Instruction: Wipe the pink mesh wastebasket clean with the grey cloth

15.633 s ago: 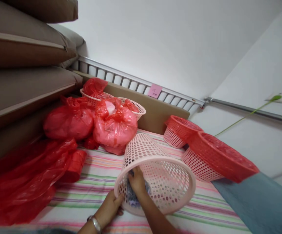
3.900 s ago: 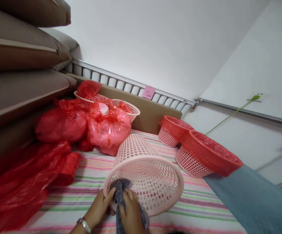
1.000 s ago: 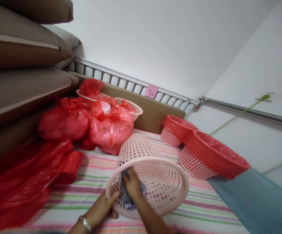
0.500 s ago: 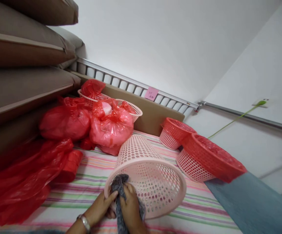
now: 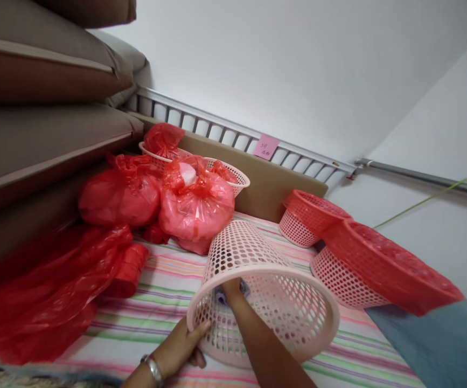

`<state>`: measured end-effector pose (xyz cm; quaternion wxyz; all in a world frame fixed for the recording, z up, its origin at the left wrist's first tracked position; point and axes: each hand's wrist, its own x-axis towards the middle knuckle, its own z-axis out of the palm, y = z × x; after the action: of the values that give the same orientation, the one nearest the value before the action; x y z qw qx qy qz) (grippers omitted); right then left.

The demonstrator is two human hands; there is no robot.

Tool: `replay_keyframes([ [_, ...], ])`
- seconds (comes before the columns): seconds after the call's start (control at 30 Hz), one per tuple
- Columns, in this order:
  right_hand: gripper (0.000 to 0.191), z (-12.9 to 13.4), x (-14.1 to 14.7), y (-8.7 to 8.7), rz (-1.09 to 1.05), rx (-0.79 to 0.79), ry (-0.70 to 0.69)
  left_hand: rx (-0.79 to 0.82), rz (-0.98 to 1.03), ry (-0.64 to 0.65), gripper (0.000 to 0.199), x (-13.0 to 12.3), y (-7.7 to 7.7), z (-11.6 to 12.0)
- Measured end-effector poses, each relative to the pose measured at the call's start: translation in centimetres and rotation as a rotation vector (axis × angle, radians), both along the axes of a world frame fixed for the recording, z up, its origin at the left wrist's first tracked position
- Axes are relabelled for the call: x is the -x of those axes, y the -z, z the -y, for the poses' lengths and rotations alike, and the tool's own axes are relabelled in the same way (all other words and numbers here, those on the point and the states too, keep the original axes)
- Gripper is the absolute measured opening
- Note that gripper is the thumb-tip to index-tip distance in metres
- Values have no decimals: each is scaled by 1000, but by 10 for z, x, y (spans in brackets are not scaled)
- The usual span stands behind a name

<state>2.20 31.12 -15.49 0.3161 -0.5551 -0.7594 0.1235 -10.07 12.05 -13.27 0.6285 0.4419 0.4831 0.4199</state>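
A pink perforated plastic basket (image 5: 263, 272) lies on its side on the striped cloth, its mouth facing me. My left hand (image 5: 185, 342) grips the lower left of its rim, thumb inside and fingers outside below. My right hand (image 5: 232, 288) reaches deep into the basket, its fingers mostly hidden behind the rim. A bunched grey cloth (image 5: 239, 293) shows beside that hand, against the inner wall.
Behind the basket sit red bags (image 5: 196, 207) of pink contents. Two red-lined baskets (image 5: 354, 264) stand at right. A loose red plastic bag (image 5: 55, 296) and red roll (image 5: 130, 269) lie left, below stacked cushions (image 5: 51, 134). A blue-grey cloth (image 5: 431, 334) covers the right corner.
My right hand has moved from the basket's mouth deep inside, taking the grey cloth with it. My left hand stays at the rim. The view has shifted slightly.
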Motion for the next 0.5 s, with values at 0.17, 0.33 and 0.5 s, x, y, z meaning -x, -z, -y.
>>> replay_keyframes([
  [0.17, 30, -17, 2, -7, -6, 23, -36, 30, -17, 19, 64, -4, 4, 0],
  [0.33, 32, 31, -3, -5, 11, 19, -34, 7, -17, 25, 62, -6, 6, -1],
  [0.5, 32, 96, -13, -1, -47, 29, -63, -19, -19, 33, 68, -6, 5, -1],
])
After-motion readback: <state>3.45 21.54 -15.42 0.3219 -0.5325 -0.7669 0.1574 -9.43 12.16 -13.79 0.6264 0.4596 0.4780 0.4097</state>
